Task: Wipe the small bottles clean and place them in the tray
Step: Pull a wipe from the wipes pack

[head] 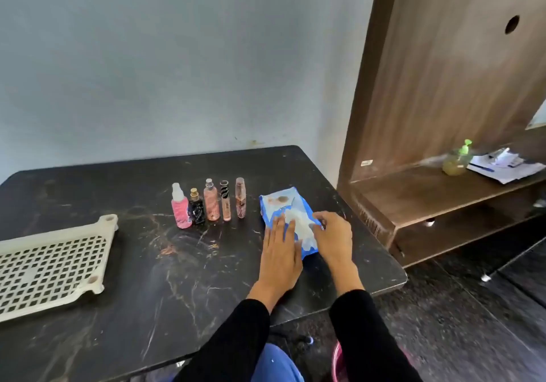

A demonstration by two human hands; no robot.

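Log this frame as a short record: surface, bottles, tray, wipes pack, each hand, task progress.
surface: dark marble-pattern table
bottles: five small bottles upright in a row, mid-table
tray: cream perforated tray at the table's left edge, no bottles in it
wipes pack: blue wipes pack lying flat, right of the bottles
left hand: flat, pressing the pack down
right hand: fingers pinching at the pack's opening
progress: no bottle picked up yet

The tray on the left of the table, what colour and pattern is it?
The tray is cream-coloured plastic with a grid of small square holes, seen in the head view.
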